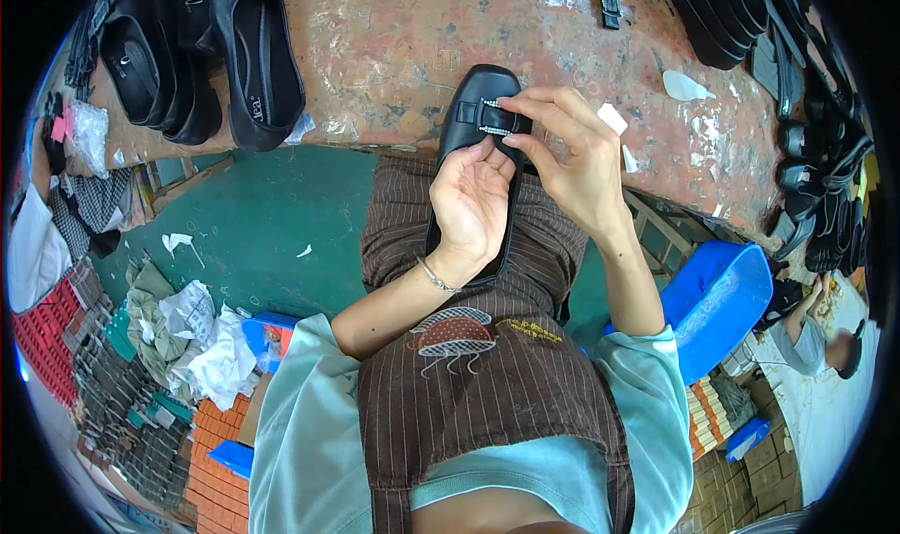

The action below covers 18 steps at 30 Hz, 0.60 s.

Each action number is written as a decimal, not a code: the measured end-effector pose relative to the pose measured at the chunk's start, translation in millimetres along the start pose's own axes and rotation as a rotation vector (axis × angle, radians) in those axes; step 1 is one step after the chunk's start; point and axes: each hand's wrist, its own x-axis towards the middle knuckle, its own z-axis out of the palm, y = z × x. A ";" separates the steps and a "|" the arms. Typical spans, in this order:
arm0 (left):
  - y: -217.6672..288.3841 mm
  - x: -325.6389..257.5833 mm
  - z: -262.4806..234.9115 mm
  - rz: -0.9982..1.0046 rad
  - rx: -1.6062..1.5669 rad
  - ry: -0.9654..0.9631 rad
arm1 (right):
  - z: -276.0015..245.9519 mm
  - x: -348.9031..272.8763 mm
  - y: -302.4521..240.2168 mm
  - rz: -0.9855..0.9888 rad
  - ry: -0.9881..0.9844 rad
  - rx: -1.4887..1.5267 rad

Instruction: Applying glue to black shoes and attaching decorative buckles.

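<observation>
A black square-toed shoe (480, 81) lies toe away from me over the table's front edge and my lap. My left hand (472, 201) is palm up over its opening and holds it, with the fingertips at the top edge of the vamp. With thumb and forefinger, my right hand (577, 154) pinches the right end of a black bow (466, 113) on the vamp. Two rows of sparkling stones edge the bow's middle. Whether the bow is fixed to the shoe, I cannot tell.
Black shoes (258, 65) stand at the table's left; more stacked black shoes (717, 14) are at the right. A loose black bow (608, 1) and a pale cut-out piece (686, 86) lie on the worn table (375, 46). A blue bin (717, 300) is below right. Another person (816, 342) sits far right.
</observation>
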 end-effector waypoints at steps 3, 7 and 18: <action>0.0 -0.8 1.9 -0.005 0.011 0.002 | 1.6 0.8 3.7 -0.022 0.000 -0.027; -0.6 -1.5 0.1 -0.013 -0.007 -0.001 | 2.9 1.1 2.6 -0.030 0.005 -0.049; -2.0 6.1 7.9 0.001 0.247 0.097 | 7.3 0.6 -4.2 0.070 0.030 -0.040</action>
